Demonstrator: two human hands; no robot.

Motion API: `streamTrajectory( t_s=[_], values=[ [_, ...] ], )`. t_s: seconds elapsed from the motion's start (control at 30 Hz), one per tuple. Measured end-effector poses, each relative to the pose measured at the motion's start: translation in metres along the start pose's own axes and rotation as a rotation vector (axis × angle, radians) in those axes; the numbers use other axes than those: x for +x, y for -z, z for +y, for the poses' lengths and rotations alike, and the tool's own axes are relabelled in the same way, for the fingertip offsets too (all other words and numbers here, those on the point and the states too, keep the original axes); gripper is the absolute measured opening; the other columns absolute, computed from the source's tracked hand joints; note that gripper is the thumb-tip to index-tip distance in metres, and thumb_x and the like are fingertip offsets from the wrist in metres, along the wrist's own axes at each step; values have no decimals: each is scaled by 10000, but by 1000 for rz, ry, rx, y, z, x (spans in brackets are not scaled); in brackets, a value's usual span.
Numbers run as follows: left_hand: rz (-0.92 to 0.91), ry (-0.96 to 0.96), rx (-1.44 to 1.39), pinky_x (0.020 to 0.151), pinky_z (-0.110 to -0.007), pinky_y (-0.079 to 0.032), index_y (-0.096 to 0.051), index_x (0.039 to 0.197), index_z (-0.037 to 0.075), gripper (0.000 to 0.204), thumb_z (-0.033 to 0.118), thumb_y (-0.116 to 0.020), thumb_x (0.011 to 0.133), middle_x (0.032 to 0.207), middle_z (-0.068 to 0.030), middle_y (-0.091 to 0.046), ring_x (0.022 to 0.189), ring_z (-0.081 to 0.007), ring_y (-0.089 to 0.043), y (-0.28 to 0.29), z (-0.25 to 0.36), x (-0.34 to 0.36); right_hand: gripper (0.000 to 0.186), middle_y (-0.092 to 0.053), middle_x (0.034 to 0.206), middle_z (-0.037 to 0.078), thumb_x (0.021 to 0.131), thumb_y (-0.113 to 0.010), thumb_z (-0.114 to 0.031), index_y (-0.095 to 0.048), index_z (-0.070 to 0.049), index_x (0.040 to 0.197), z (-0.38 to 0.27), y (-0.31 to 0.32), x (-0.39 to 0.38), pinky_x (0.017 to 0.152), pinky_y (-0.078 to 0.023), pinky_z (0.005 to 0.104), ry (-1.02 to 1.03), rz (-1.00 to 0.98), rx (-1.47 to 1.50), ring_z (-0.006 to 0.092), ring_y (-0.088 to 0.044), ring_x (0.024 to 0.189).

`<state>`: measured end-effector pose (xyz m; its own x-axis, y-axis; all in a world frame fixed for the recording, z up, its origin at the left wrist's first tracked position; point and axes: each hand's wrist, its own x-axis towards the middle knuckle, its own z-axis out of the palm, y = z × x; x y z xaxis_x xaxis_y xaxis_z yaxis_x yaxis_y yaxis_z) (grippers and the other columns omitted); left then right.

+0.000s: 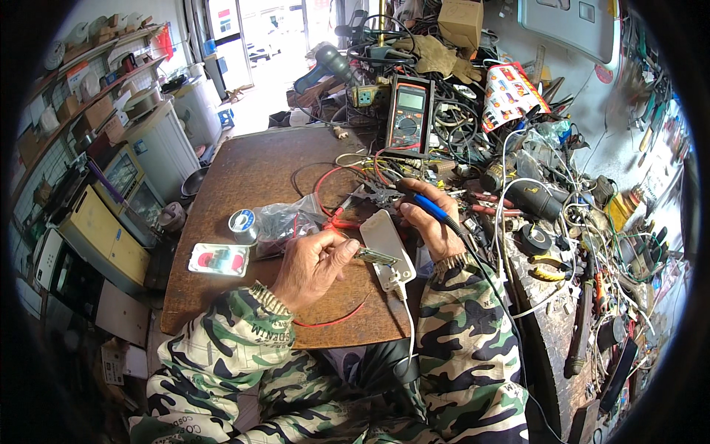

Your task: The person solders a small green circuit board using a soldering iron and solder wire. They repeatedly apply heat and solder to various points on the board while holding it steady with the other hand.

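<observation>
My left hand (pixel 312 268) is closed, pinching a small circuit board (pixel 379 257) between thumb and fingers. The board is tilted over a white plastic casing (pixel 384 231), from whose near end a white cable (pixel 410 318) runs down toward my lap. In my right hand (pixel 435 228) is a blue soldering iron (pixel 432 206), its tip end toward the left and its dark cord trailing down past my sleeve. Whether the iron's tip touches anything is too small to tell. Red wires (pixel 340 220) lie just beyond my left hand, and a loose red wire (pixel 333 323) curves along the near table edge.
On the brown table (pixel 229 170) are a solder spool (pixel 242 220), a clear plastic bag (pixel 285 219) and a white-and-red case (pixel 219 260). A multimeter (pixel 409 115) leans at the back. Tangled cables, pliers (pixel 551 268) and black tape (pixel 535 239) crowd the right side.
</observation>
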<state>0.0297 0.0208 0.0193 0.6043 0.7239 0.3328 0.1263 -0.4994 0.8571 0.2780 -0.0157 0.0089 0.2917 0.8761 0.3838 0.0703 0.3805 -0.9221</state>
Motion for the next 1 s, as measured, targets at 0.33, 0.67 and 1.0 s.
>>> streamTrajectory(
  t_s=[0.33, 0.67, 1.0],
  values=[
    [-69, -7, -139, 689, -258, -536, -617, 1169, -52, 381, 292, -641, 1007, 914, -82, -692, 787, -108, -671, 0, -5, 0, 479, -704, 925, 55, 867, -684, -151, -608, 43, 1298, -3, 1, -1, 714, -507, 246, -21, -15, 8, 100, -615, 787],
    [-165, -56, -66, 935, -302, -488, -493, 1362, -62, 484, 259, -581, 1011, 1198, -124, -620, 1086, -134, -594, 7, -4, -2, 473, -713, 955, 77, 868, -679, -147, -613, 45, 1295, -2, 0, 1, 778, -522, 260, -8, -14, -1, 117, -639, 856],
    [-280, 1, -308, 992, -335, -493, -428, 1411, -59, 543, 139, -648, 956, 1240, -122, -599, 1147, -170, -595, 8, 0, -4, 476, -702, 940, 70, 869, -669, -159, -608, 53, 1290, 3, 2, 2, 779, -504, 268, 36, -22, -53, 122, -622, 854]
  ],
)
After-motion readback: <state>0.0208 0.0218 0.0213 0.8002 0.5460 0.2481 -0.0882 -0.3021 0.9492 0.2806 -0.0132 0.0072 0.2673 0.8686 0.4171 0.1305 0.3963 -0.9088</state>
